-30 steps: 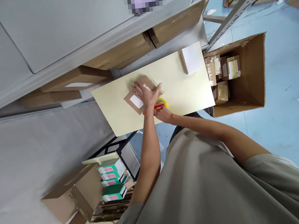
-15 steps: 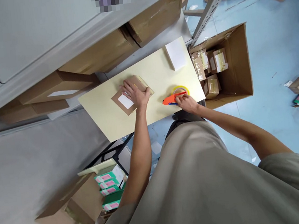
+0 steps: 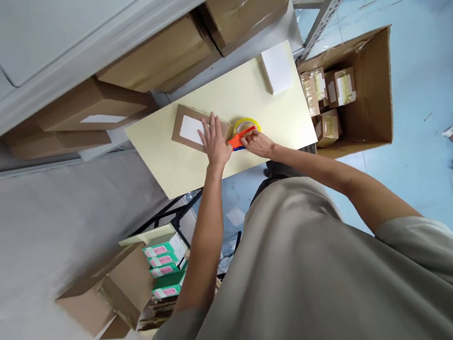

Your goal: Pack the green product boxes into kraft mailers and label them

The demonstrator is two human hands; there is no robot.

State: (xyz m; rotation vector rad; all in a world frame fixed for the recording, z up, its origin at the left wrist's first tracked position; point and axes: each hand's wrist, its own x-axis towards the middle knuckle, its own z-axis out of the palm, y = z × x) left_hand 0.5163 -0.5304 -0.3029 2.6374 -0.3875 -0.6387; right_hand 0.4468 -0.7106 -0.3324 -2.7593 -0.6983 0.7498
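On the pale yellow board point(image 3: 155, 156) lies a small brown cardboard box point(image 3: 182, 121) with a white label point(image 3: 191, 130) on top. My left hand point(image 3: 216, 143) rests on the box with its fingers spread, covering part of it. An orange tape dispenser point(image 3: 236, 140) carrying a yellow-edged roll of clear tape point(image 3: 246, 122) is in the grip of my right hand point(image 3: 259, 143). The dispenser's front end is against the near right end of the box, close to my left thumb. Whether tape touches the box there is hard to see.
A white stack of paper or labels point(image 3: 277, 68) lies at the board's far right corner. Right of the board stands a large open carton point(image 3: 371, 99) holding several small taped boxes. Shelved cartons point(image 3: 156, 58) line the back. Green-and-white boxes point(image 3: 163, 260) are stacked at lower left.
My right hand has brought the tape dispenser left to the box's end. The box has turned, and my left hand has shifted to its near right side. The whole view has shifted slightly.
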